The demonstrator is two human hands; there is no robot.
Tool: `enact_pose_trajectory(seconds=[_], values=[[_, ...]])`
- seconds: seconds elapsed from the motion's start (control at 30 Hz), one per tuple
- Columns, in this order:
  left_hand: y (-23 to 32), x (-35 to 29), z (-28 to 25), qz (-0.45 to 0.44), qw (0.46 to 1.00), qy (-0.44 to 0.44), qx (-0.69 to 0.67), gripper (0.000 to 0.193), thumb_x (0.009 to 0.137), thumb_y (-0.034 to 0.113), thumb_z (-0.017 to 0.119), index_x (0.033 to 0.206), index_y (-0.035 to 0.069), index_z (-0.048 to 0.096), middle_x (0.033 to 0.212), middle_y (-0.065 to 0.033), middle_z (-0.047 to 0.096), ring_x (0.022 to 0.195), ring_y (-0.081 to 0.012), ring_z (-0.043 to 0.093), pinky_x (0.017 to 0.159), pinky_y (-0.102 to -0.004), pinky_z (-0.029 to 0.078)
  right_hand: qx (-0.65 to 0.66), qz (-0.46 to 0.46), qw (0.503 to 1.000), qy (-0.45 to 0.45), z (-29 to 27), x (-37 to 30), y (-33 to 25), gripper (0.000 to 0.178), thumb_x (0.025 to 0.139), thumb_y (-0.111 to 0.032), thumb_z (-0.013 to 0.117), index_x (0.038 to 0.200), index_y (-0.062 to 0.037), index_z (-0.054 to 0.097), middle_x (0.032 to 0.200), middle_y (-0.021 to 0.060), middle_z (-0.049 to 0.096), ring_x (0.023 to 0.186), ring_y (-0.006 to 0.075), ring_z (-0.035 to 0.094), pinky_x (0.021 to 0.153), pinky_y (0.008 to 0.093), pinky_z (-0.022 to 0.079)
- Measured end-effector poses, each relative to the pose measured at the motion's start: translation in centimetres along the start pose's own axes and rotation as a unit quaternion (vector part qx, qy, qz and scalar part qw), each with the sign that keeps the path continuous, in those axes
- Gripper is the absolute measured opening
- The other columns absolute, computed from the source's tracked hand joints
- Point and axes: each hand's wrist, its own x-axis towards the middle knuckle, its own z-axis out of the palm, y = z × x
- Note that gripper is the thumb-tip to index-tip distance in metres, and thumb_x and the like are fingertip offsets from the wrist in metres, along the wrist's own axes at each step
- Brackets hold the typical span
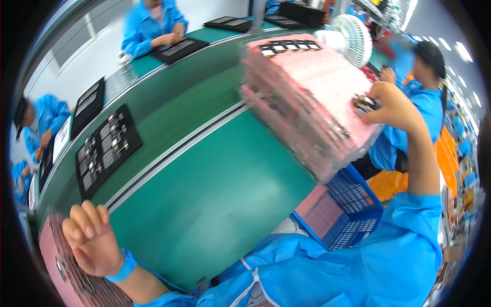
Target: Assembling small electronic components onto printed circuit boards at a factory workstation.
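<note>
My right hand (396, 106) is at the upper right, its fingers closed around a cluster of small black-and-silver parts (365, 104) at the edge of a tall stack of pink foam sheets (327, 71). The exact kind of part is too small to tell. A row of similar black-and-white pieces (289, 46) lies along the far edge of the stack's top sheet. My left hand (89, 238), a blue band at its wrist, is raised at the lower left with fingers curled in and nothing visible in them. It is beside another pink sheet stack (59, 256).
A green work surface (215, 194) lies before me, with a green conveyor belt beyond its metal rail. Black trays with small parts (108, 148) sit on the belt. A blue plastic basket (353, 199) stands right. A white fan (353, 40) and blue-clad co-workers (153, 28) are farther off.
</note>
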Motion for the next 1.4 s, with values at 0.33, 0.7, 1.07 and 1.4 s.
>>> enact_pose_trajectory(seconds=[0.33,0.7,1.07,1.4], values=[[2.7,-0.6,-0.1,0.020,0.999,-0.018,0.029,0.024,0.090,0.033,0.062,0.097,0.013,0.054,0.087,-0.0022,0.045,0.077,-0.0151,0.040,0.073,-0.0321,0.034,0.035,-0.161,0.981,0.098,-2.3,-0.9,-10.6,0.038,0.052,-0.016,0.075,0.084,0.0019,0.064,0.088,0.0127,0.055,0.086,0.0298,0.053,0.076,0.0380,0.044],[3.7,-0.6,-0.9,0.063,0.994,-0.018,0.092,0.027,0.090,0.035,0.061,0.104,0.012,0.055,0.090,-0.0039,0.047,0.081,-0.0176,0.041,0.075,-0.0339,0.036,0.053,-0.180,0.982,0.002,15.3,5.4,-21.9,0.026,0.058,-0.023,0.070,0.068,0.0005,0.065,0.085,0.0159,0.061,0.090,0.0337,0.056,0.078,0.0456,0.044],[6.2,-1.0,-5.3,0.087,0.990,0.051,0.098,0.026,0.096,0.027,0.051,0.111,0.007,0.056,0.096,-0.0049,0.048,0.086,-0.0176,0.042,0.082,-0.0345,0.035,-0.058,-0.055,0.996,-0.047,22.1,11.3,-19.4,0.029,0.059,-0.021,0.074,0.078,0.0000,0.070,0.093,0.0173,0.065,0.095,0.0338,0.060,0.085,0.0421,0.048],[3.7,-0.3,-5.0,-0.007,0.992,0.072,0.106,0.021,0.094,0.022,0.052,0.105,0.004,0.055,0.093,-0.0047,0.045,0.085,-0.0168,0.039,0.080,-0.0333,0.034,-0.003,-0.071,0.997,-0.038,22.4,12.2,-20.6,0.031,0.060,-0.022,0.073,0.079,0.0024,0.070,0.096,0.0173,0.062,0.100,0.0338,0.057,0.089,0.0417,0.047]])
